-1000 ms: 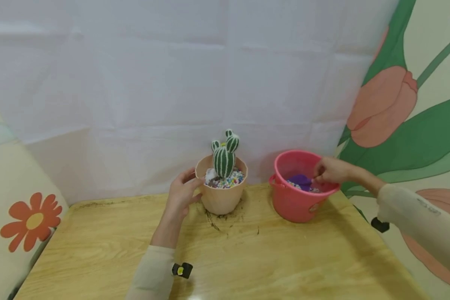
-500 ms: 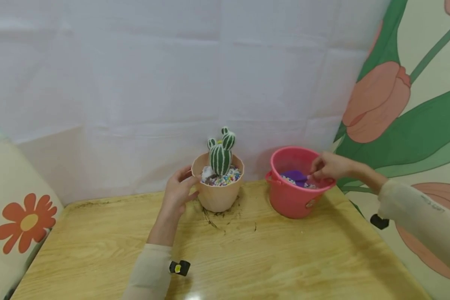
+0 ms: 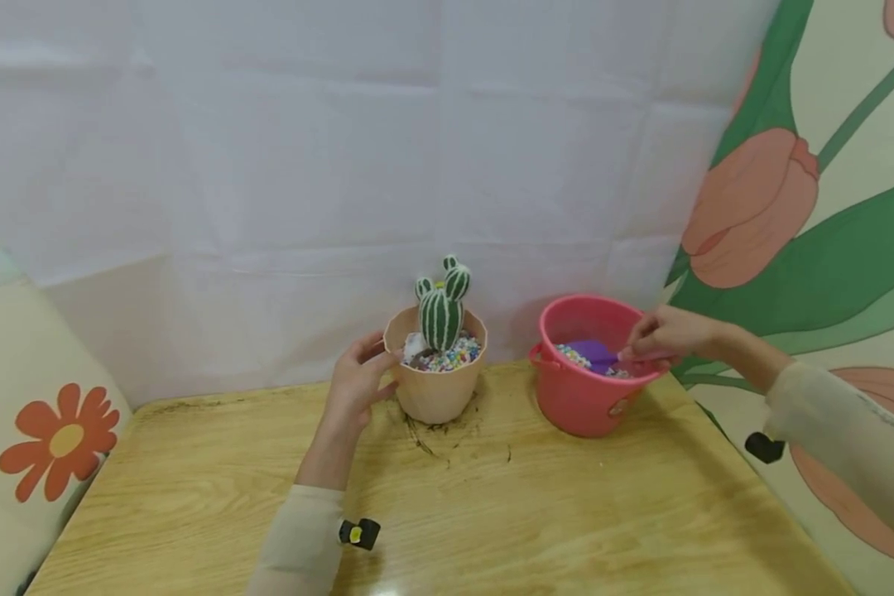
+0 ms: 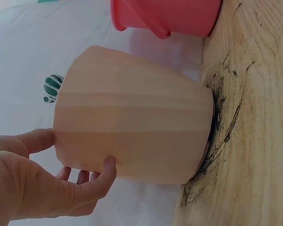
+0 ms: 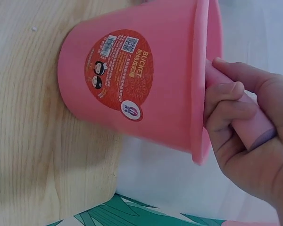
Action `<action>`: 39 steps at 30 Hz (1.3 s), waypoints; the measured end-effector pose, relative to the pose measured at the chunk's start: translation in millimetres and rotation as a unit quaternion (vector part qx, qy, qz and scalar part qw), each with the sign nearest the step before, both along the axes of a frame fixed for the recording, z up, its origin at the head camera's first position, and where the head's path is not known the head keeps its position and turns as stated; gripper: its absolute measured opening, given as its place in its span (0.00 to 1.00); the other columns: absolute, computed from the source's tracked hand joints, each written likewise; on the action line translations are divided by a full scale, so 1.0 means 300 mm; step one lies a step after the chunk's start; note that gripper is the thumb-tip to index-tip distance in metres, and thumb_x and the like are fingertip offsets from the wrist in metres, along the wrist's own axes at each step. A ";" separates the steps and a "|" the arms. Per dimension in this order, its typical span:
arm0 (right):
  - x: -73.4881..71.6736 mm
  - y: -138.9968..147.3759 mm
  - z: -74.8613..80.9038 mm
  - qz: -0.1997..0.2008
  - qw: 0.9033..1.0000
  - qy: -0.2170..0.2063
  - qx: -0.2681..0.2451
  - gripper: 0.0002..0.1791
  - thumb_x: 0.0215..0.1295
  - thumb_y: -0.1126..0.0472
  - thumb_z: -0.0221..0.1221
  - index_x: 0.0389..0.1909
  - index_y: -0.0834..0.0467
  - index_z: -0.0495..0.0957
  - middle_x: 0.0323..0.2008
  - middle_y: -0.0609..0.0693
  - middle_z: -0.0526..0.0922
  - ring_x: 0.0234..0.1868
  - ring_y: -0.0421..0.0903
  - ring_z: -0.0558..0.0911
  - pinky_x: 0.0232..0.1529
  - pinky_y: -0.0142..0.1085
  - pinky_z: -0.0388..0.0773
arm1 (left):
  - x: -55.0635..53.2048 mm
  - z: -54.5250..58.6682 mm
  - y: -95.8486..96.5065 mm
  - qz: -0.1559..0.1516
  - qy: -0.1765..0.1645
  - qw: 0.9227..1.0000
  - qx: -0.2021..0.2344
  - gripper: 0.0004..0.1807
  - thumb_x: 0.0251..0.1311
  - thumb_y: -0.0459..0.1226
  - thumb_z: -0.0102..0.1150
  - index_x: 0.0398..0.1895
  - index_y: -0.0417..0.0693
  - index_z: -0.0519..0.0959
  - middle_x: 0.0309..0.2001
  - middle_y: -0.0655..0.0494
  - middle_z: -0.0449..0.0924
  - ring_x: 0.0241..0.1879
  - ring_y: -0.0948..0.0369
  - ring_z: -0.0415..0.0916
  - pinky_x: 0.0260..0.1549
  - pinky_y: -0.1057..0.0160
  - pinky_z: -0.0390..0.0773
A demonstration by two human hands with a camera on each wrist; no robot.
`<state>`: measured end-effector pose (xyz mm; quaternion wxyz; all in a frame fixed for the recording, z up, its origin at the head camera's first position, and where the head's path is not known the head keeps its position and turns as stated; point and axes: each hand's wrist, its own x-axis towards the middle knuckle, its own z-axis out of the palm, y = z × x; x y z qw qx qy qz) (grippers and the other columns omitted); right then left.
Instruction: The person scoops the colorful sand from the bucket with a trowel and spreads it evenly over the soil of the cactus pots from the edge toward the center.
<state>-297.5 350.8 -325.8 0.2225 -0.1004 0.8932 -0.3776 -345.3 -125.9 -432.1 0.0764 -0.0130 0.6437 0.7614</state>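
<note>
A peach flower pot [image 3: 435,396] stands on the wooden table and holds a green, white-striped cactus [image 3: 441,319]. Small multicoloured pebbles [image 3: 454,356] lie around the cactus, with a white patch at the left. My left hand [image 3: 359,381] holds the pot's left side, its fingertips at the rim and on the outer wall [image 4: 132,113]. To the right, a pink bucket [image 3: 577,401] contains similar pebbles [image 3: 572,356]. My right hand [image 5: 250,113] grips the pink handle [image 5: 247,122] of a toy shovel, whose purple blade [image 3: 592,352] is down among the bucket's pebbles.
Dark dirt streaks [image 3: 425,443] mark the wooden table [image 3: 529,513] around the pot's base. A white cloth [image 3: 305,165] hangs close behind pot and bucket. The bucket's handle [image 3: 544,358] hangs at its left side. A flower-painted wall [image 3: 760,223] borders the right.
My right hand has shifted slightly right over the bucket, the shovel's blade turning among the pebbles. More pebbles show at the blade's left. My left hand stays at the pot.
</note>
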 end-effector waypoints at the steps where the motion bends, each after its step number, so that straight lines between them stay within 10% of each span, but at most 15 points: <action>1: 0.005 0.005 0.000 -0.006 1.000 -0.002 -0.003 0.14 0.72 0.59 0.63 0.38 0.69 0.85 0.19 0.56 0.77 0.16 0.41 0.67 0.17 0.30 0.63 | 0.000 0.001 0.001 -0.001 0.000 1.000 0.000 0.37 0.68 0.34 0.63 0.78 0.45 0.61 0.72 0.43 0.63 0.65 0.48 0.68 0.56 0.46 0.78; 28: 0.069 0.006 0.066 -0.154 0.986 -0.001 -0.069 0.23 0.73 0.54 0.62 0.55 0.70 0.81 0.30 0.57 0.85 0.22 0.41 0.76 0.24 0.32 0.73 | 0.007 0.009 -0.006 -0.001 0.002 1.000 0.004 0.37 0.68 0.35 0.63 0.78 0.44 0.61 0.73 0.43 0.62 0.65 0.47 0.67 0.58 0.45 0.76; 39: 0.101 -0.131 0.129 -0.096 0.992 0.002 -0.081 0.22 0.74 0.54 0.61 0.54 0.71 0.81 0.35 0.61 0.84 0.22 0.42 0.75 0.20 0.31 0.68 | 0.042 -0.022 0.030 0.035 0.029 0.999 0.016 0.33 0.70 0.34 0.60 0.76 0.43 0.63 0.71 0.41 0.63 0.67 0.48 0.65 0.58 0.44 0.74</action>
